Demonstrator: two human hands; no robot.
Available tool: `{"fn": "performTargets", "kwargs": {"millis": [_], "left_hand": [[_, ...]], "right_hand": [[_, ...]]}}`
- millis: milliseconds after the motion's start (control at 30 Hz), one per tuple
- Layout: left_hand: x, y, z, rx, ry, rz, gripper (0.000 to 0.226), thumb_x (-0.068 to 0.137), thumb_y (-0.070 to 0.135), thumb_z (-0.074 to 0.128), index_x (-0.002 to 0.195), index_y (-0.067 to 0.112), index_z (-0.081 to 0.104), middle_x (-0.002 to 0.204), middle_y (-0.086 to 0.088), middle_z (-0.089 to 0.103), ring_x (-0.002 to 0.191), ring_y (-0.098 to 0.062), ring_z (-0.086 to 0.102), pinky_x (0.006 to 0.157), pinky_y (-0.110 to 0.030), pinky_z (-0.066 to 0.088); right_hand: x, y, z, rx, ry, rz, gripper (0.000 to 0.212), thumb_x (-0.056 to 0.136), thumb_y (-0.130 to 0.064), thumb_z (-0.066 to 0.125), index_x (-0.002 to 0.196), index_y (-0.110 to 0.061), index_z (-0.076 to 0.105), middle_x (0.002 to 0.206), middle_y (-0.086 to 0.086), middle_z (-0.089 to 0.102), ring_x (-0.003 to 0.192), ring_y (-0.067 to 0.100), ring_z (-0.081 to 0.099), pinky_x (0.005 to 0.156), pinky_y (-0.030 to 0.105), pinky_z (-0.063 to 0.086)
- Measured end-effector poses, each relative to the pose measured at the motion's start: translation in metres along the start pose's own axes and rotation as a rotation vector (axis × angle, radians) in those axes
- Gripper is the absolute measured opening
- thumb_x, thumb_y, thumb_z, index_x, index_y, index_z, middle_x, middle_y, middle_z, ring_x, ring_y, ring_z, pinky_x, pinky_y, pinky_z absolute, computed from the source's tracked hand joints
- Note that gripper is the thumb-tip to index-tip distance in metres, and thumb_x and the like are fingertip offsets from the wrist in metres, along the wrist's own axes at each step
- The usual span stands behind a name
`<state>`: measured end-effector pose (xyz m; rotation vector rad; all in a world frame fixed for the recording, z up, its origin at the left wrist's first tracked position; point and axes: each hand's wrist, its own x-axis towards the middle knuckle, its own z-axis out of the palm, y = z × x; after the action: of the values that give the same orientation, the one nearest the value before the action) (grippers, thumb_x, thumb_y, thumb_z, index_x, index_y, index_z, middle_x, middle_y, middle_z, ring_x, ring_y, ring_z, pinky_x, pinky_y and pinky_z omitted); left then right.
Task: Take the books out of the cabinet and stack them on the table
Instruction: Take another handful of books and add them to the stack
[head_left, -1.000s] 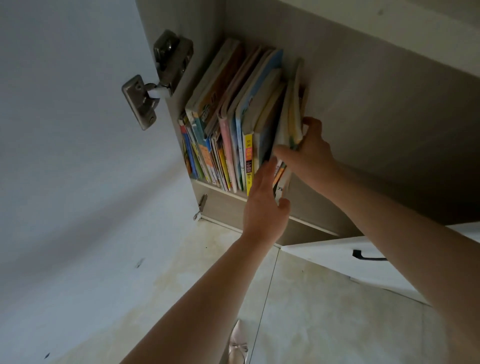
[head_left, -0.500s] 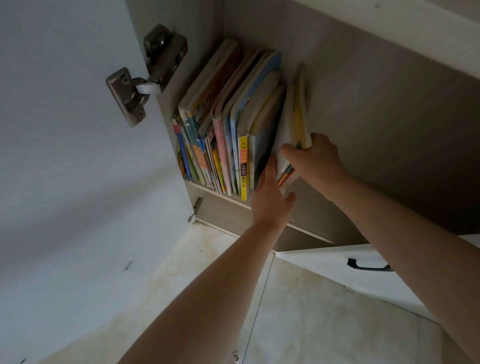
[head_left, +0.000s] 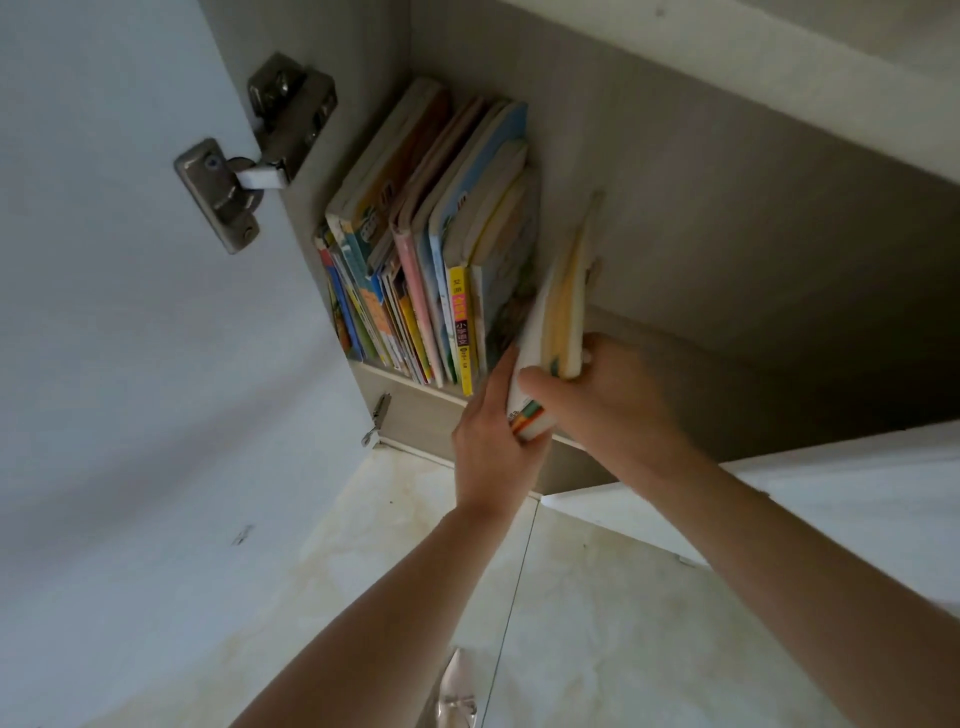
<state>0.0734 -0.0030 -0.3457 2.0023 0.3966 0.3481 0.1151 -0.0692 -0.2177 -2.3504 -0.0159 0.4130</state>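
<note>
**Thin bundle of books half out of the cabinet**

Head view: a bundle of thin books (head_left: 558, 317), white and yellow at the page edges with striped spines at the bottom, tilts out from the cabinet (head_left: 675, 218), its lower end past the front edge of the shelf (head_left: 410, 397). The right hand (head_left: 605, 402) grips the bundle, thumb across its near face and fingers curled behind. The left hand (head_left: 493, 436) lies with straight fingers flat against the bundle's left side. The row of books (head_left: 426, 280) stands upright and packed at the shelf's left end, with a gap between it and the tilted bundle. Right of the bundle the shelf is open. The open door (head_left: 130, 312) with its hinge (head_left: 249, 156) stands to the left.
</note>
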Motion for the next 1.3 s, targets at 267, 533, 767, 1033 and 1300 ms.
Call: {"fn": "performTargets", "kwargs": {"millis": [267, 533, 767, 1033, 1300], "left_hand": [[-0.010, -0.034, -0.040, -0.065, -0.096, 0.118, 0.065, 0.078, 0.019, 0.076, 0.137, 0.016, 0.051, 0.124, -0.001, 0.065, 0.110, 0.007, 0.051, 0.086, 0.001, 0.043], [-0.011, -0.044, -0.050, -0.051, -0.249, 0.200, 0.060, 0.080, 0.034, 0.072, 0.132, 0.007, 0.058, 0.119, -0.006, 0.069, 0.107, -0.015, 0.067, 0.084, -0.009, 0.051], [-0.008, -0.062, -0.050, -0.012, -0.167, 0.197, 0.057, 0.075, 0.045, 0.073, 0.122, 0.018, 0.055, 0.114, -0.007, 0.063, 0.107, -0.023, 0.062, 0.076, -0.037, 0.061], [-0.006, -0.057, -0.071, -0.126, -0.183, 0.058, 0.054, 0.076, 0.049, 0.070, 0.124, 0.029, 0.055, 0.116, 0.006, 0.065, 0.109, -0.014, 0.064, 0.082, -0.039, 0.060], [-0.040, -0.017, -0.117, -0.209, -0.318, -0.245, 0.050, 0.069, 0.013, 0.083, 0.106, 0.040, 0.062, 0.105, 0.026, 0.068, 0.098, -0.008, 0.069, 0.072, -0.021, 0.059]], "right_hand": [[-0.016, 0.053, -0.012, 0.271, -0.397, 0.002, 0.058, 0.082, -0.002, 0.069, 0.129, -0.020, 0.040, 0.125, 0.000, 0.058, 0.117, 0.015, 0.058, 0.097, 0.030, 0.051], [0.060, 0.068, -0.027, 0.190, -0.231, -0.013, 0.087, 0.078, -0.002, 0.074, 0.143, -0.034, 0.026, 0.104, -0.016, 0.051, 0.089, -0.006, 0.054, 0.066, 0.005, 0.049], [0.081, 0.077, -0.026, -0.040, -0.356, -0.061, 0.058, 0.065, -0.019, 0.083, 0.116, -0.023, 0.057, 0.104, -0.003, 0.066, 0.102, 0.013, 0.063, 0.095, 0.046, 0.052], [0.062, 0.080, -0.022, -0.003, -0.370, -0.150, 0.052, 0.071, -0.027, 0.082, 0.116, -0.019, 0.058, 0.109, -0.003, 0.067, 0.109, 0.011, 0.062, 0.099, 0.041, 0.050], [-0.009, 0.053, -0.041, 0.286, -0.459, 0.027, 0.052, 0.081, -0.005, 0.070, 0.116, -0.036, 0.048, 0.110, -0.017, 0.061, 0.098, -0.001, 0.058, 0.084, 0.025, 0.050]]}}
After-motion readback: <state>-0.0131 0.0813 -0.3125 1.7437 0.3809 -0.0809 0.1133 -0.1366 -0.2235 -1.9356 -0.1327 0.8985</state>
